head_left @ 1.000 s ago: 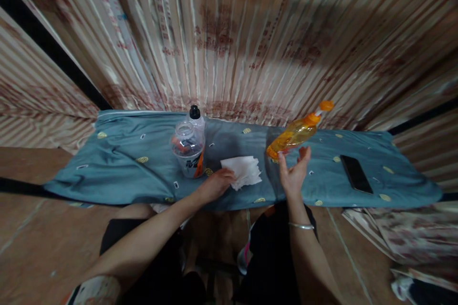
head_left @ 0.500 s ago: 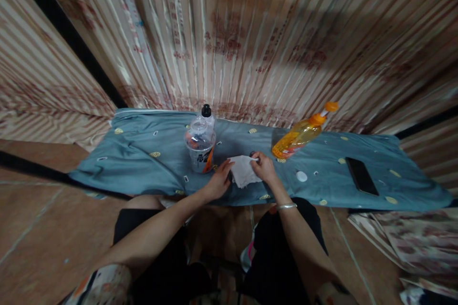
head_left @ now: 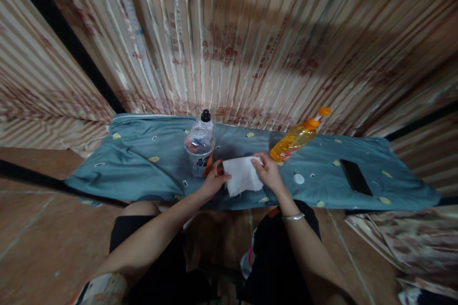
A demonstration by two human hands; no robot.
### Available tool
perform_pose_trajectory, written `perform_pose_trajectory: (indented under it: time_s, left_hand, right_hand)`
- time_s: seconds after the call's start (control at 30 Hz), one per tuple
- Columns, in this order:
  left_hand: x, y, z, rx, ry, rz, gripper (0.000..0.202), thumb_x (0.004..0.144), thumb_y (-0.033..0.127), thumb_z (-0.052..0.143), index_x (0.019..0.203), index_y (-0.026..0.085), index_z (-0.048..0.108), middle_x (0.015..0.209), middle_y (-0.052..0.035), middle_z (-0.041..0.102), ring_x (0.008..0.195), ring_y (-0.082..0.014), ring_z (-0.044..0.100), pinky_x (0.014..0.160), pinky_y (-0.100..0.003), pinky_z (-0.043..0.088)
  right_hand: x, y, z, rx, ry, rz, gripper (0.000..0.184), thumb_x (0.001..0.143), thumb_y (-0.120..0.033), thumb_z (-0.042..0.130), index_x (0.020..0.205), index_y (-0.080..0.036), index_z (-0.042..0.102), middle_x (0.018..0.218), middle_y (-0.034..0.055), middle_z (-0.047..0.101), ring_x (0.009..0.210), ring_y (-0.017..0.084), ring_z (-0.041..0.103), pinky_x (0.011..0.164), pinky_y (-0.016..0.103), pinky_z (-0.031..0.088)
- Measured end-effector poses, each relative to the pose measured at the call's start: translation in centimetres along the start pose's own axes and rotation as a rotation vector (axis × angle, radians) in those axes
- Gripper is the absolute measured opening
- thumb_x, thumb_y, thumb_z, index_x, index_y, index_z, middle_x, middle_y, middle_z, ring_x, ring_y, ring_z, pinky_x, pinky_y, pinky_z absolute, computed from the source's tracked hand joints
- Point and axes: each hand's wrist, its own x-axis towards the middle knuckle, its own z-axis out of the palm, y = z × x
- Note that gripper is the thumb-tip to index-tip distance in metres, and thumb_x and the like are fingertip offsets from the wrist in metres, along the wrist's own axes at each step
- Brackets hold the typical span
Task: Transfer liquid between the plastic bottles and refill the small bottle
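Observation:
Between my hands a white cloth [head_left: 243, 176] is stretched out flat, with a frayed lower edge. My left hand [head_left: 213, 181] is closed on its left edge, and a small dark patch by those fingers is too blurred to name. At the upper right corner my right hand [head_left: 267, 170] pinches the cloth, thumb on top. Just left of my left hand stands a clear plastic cup [head_left: 199, 152] with black and orange print. Close behind it is a bottle with a black cap [head_left: 205, 116].
A clear bottle of yellow-orange liquid with an orange top [head_left: 295, 142] appears tilted on the blue patterned sheet [head_left: 143, 181]. Right of my right hand lie a round white disc [head_left: 299, 179] and a black phone [head_left: 356, 177]. A striped curtain [head_left: 229, 47] hangs behind.
The cloth is spread wider and flatter than before. My left hand has shifted left, nearer the cup, while my right hand keeps its pinch. The view has shifted slightly.

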Motion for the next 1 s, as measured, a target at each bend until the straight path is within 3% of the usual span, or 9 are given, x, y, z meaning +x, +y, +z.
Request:
perform_pose_trajectory:
  time_s: [0.1, 0.17, 0.4, 0.53, 0.63, 0.73, 0.83, 0.9, 1.0]
  left_hand:
    - [-0.1, -0.8, 0.3, 0.014, 0.008, 0.01, 0.103, 0.082, 0.011, 0.07, 0.17, 0.025, 0.017, 0.139, -0.0173, 0.068, 0.132, -0.0305, 0.068, 0.115, -0.059, 0.051]
    - [-0.4, -1.3, 0.5, 0.044, -0.018, 0.028, 0.107, 0.077, 0.007, 0.071, 0.169, 0.026, 0.019, 0.153, -0.021, 0.059, 0.143, -0.0322, 0.061, 0.12, -0.06, 0.046]
    - [-2.2, -1.3, 0.5, 0.247, -0.071, 0.166, 0.091, 0.079, 0.016, 0.076, 0.162, 0.02, 0.039, 0.178, -0.021, 0.028, 0.168, -0.0399, 0.02, 0.135, -0.064, 0.011]
    - [-3.1, -0.5, 0.4, 0.348, -0.138, 0.251, 0.086, 0.081, 0.015, 0.076, 0.16, 0.02, 0.044, 0.18, -0.0215, 0.023, 0.168, -0.04, 0.019, 0.134, -0.066, 0.007]
    - [-3.5, 0.0, 0.4, 0.421, -0.193, 0.308, 0.079, 0.084, 0.015, 0.073, 0.159, 0.018, 0.048, 0.177, -0.0232, 0.031, 0.165, -0.039, 0.027, 0.135, -0.064, 0.014]
    - [-3.6, 0.0, 0.4, 0.472, -0.2, 0.329, 0.077, 0.086, 0.015, 0.071, 0.159, 0.02, 0.048, 0.173, -0.021, 0.038, 0.162, -0.0376, 0.034, 0.134, -0.063, 0.021]
    - [-3.4, 0.0, 0.3, 0.475, -0.182, 0.325, 0.076, 0.086, 0.015, 0.07, 0.158, 0.019, 0.048, 0.168, -0.0213, 0.043, 0.158, -0.0372, 0.04, 0.134, -0.063, 0.023]
    - [-3.2, 0.0, 0.1, 0.476, -0.179, 0.323, 0.074, 0.084, 0.013, 0.069, 0.156, 0.018, 0.05, 0.162, -0.0216, 0.049, 0.154, -0.0374, 0.045, 0.133, -0.063, 0.026]
    - [-3.1, 0.2, -0.1, 0.476, -0.176, 0.322, 0.073, 0.082, 0.011, 0.068, 0.153, 0.016, 0.052, 0.156, -0.0226, 0.055, 0.148, -0.0385, 0.052, 0.13, -0.064, 0.031]
  right_hand:
    - [-0.8, 2.9, 0.6, -0.143, 0.042, -0.012, 0.047, 0.091, -0.057, 0.061, 0.116, -0.019, 0.073, 0.113, 0.0167, 0.08, 0.106, 0.033, 0.076, 0.101, 0.053, 0.059]
    - [-1.9, 4.4, 0.5, -0.19, 0.072, -0.024, 0.051, 0.094, -0.055, 0.056, 0.125, -0.017, 0.071, 0.124, 0.0198, 0.078, 0.117, 0.035, 0.074, 0.107, 0.057, 0.056]
    - [-4.6, 7.3, 0.3, -0.284, 0.095, -0.059, 0.05, 0.098, -0.048, 0.052, 0.132, -0.015, 0.07, 0.137, 0.0205, 0.074, 0.132, 0.035, 0.069, 0.116, 0.057, 0.052]
    - [-5.0, 7.7, 1.5, -0.306, 0.062, -0.074, 0.046, 0.097, -0.044, 0.053, 0.126, -0.015, 0.072, 0.136, 0.0231, 0.074, 0.132, 0.037, 0.068, 0.116, 0.061, 0.051]
    - [-4.3, 6.2, 2.1, -0.272, 0.084, -0.09, 0.046, 0.098, -0.045, 0.055, 0.131, -0.017, 0.071, 0.137, 0.022, 0.074, 0.134, 0.037, 0.068, 0.116, 0.06, 0.052]
    - [-1.9, 3.4, 3.0, -0.182, 0.087, -0.144, 0.05, 0.099, -0.045, 0.058, 0.141, -0.018, 0.066, 0.144, 0.0207, 0.071, 0.139, 0.036, 0.065, 0.119, 0.058, 0.051]
    - [2.2, -0.1, 4.6, -0.044, 0.027, -0.175, 0.055, 0.096, -0.041, 0.067, 0.148, -0.023, 0.06, 0.148, 0.0173, 0.069, 0.139, 0.035, 0.066, 0.115, 0.057, 0.054]
    - [5.4, -2.2, 6.0, 0.068, -0.026, -0.166, 0.067, 0.091, -0.038, 0.077, 0.153, -0.028, 0.055, 0.147, 0.0149, 0.07, 0.137, 0.035, 0.067, 0.113, 0.056, 0.056]
    - [9.7, -4.7, 8.3, 0.177, -0.117, -0.156, 0.088, 0.079, -0.036, 0.088, 0.157, -0.026, 0.05, 0.149, 0.0167, 0.068, 0.141, 0.035, 0.064, 0.113, 0.054, 0.055]
